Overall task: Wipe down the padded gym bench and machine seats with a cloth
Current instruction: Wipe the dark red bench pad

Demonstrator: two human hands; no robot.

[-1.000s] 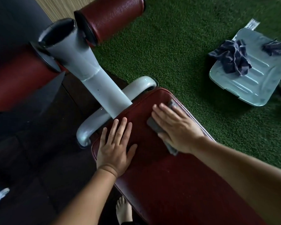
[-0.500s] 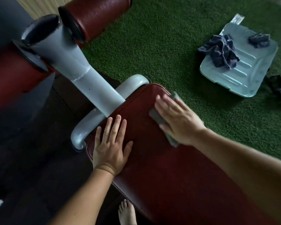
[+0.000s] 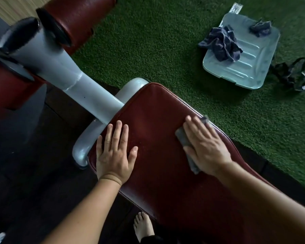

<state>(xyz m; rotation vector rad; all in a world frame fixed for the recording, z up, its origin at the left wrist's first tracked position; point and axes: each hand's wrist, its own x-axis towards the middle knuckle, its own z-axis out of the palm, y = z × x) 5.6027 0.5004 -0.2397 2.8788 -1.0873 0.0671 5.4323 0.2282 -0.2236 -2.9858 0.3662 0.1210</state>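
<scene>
Evidently limp and light, the cloth (image 3: 182,138) needs palm pressure: the flat right hand (image 3: 207,146) pins it at the right edge of the bench (image 3: 157,117); the left hand (image 3: 115,153) rests flat, fingers straight.

Both bare forearms are reaching forward from the lower edge of the view. The left hand (image 3: 114,155) is lying palm-down on the bench pad (image 3: 157,117), its 4 fingers straight and close together, thumb splayed sideways. The right hand (image 3: 205,147) is pressing flat on a grey cloth (image 3: 182,140), fingers extended and angled up-left. 1 bare foot (image 3: 143,226) is standing between the arms.
</scene>
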